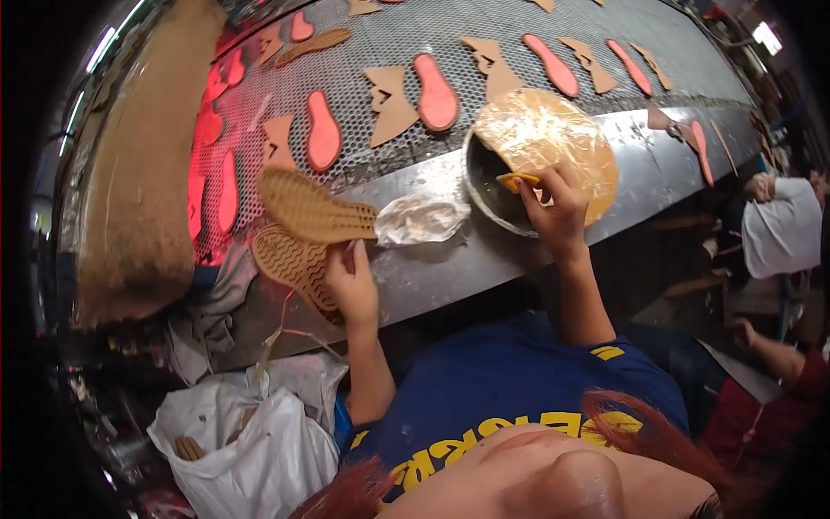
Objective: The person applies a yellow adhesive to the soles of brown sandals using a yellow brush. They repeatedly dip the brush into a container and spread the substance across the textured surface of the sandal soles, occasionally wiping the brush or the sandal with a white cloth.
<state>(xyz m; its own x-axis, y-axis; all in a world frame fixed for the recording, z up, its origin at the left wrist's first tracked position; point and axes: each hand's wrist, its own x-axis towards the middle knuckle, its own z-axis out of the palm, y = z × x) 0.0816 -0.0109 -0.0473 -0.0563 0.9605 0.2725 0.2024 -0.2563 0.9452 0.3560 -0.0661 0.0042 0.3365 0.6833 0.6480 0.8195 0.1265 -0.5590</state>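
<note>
While the left hand (350,281) presses a tan shoe sole (298,264) at the metal table's (450,268) near edge, fingers curled on its rim, the right hand (558,208) pinches a yellow brush (517,181) over the round glue pot (493,186). Crumpled plastic (419,219) lies between them; bare metal stretches rightward.

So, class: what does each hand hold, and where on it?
The right hand grips a yellow brush handle over the glue pot. The left hand rests on the lower tan sole's edge.
</note>
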